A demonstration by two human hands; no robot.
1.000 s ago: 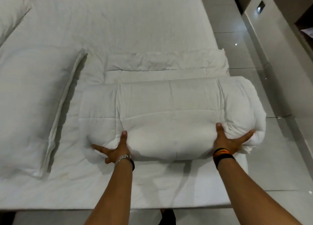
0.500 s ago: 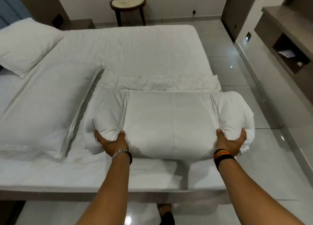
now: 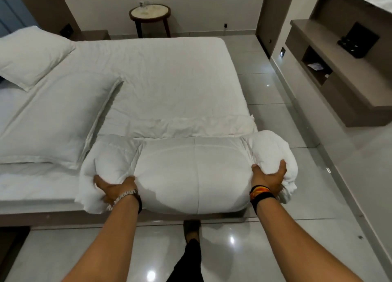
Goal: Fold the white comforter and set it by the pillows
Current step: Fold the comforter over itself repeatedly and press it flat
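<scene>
The white comforter (image 3: 191, 171) is a thick folded bundle, held at the near edge of the bed (image 3: 161, 73), overhanging the edge. My left hand (image 3: 112, 188), with a metal watch, grips its left end from below. My right hand (image 3: 269, 177), with dark wristbands, clasps its bunched right end. A large flat pillow (image 3: 53, 120) lies just left of the bundle, and a second pillow (image 3: 29, 54) sits at the far left. Behind the bundle lies a folded white sheet (image 3: 201, 125).
A round side table (image 3: 150, 13) stands beyond the bed against the wall. A grey wall shelf unit (image 3: 331, 65) runs along the right. Glossy tiled floor (image 3: 286, 239) lies to the right and below; my leg and foot (image 3: 191, 252) stand by the bed edge.
The bundle has come off the mattress and toward me, past the bed's near edge. Both hands went from pressing flat on it to gripping its ends. My view has pulled back.
</scene>
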